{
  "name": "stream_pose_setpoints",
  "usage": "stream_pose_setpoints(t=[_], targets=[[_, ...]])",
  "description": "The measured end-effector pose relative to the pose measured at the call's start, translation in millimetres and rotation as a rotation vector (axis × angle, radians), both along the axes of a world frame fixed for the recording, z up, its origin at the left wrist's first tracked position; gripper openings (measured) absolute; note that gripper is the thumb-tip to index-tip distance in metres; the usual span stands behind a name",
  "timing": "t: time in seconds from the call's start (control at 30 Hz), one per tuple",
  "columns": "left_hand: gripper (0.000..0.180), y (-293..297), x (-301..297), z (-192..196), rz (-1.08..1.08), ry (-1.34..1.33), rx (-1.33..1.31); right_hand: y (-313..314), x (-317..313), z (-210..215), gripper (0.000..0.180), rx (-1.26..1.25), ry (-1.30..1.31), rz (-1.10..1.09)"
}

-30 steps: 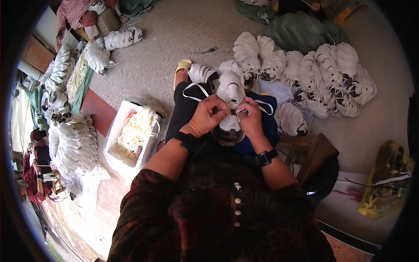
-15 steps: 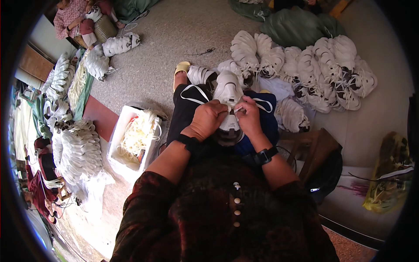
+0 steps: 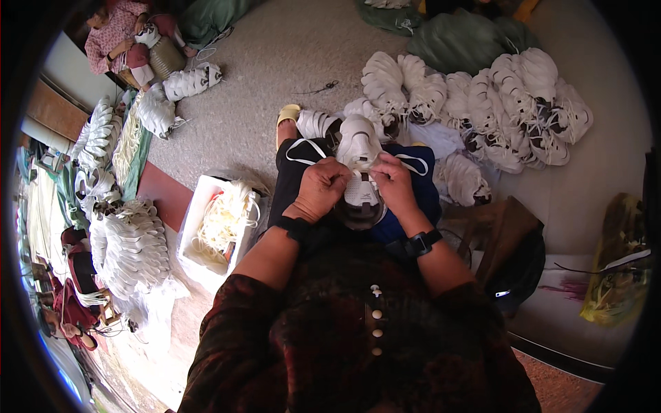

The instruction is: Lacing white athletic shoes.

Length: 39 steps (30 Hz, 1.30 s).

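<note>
The left hand (image 3: 320,184) and right hand (image 3: 394,184) each have thumb and finger pinched, it seems on white lace (image 3: 315,145), one at each side of the white shoe (image 3: 359,138); the shoe sits on the lap (image 3: 282,184), toe pointing away; pull both sides softly and the same, so the lace lies flat and straight; a white box (image 3: 206,270) of loose laces (image 3: 231,210) stands to the left.

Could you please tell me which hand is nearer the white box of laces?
The left hand: it is right of the white box; the right hand is farther right.
</note>
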<state>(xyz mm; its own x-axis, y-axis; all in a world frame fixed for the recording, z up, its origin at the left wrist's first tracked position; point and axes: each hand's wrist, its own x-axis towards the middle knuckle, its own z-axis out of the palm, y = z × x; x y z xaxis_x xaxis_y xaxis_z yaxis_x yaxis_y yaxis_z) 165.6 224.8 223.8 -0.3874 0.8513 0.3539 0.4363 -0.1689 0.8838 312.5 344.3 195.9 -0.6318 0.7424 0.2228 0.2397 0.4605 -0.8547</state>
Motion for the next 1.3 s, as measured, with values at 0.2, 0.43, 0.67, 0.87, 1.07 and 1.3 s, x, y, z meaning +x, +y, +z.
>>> stream_pose_setpoints(t=[0.2,0.43,0.67,0.87,1.07,1.3], targets=[[0.006,-8,-11,-2,0.057,-0.563,-0.041,4,0,-2,0.01,0.158,0.103,-0.045],[0.008,11,14,31,-0.167,-1.121,-0.109,-4,2,27,0.011,-0.722,0.387,0.082],[0.018,-91,-94,16,0.148,-1.18,0.313,97,146,28,0.012,-0.668,1.184,-0.502],[0.014,-247,-197,-31,0.802,-0.958,0.413,128,237,29,0.007,-0.426,0.708,-1.123],[0.027,-113,-108,-17,0.566,-0.206,-0.174,68,104,34,0.012,0.149,-0.021,-0.301],[0.023,-12,-19,29,0.039,0.272,-0.291,2,5,34,0.004,0.41,-0.388,0.017]])
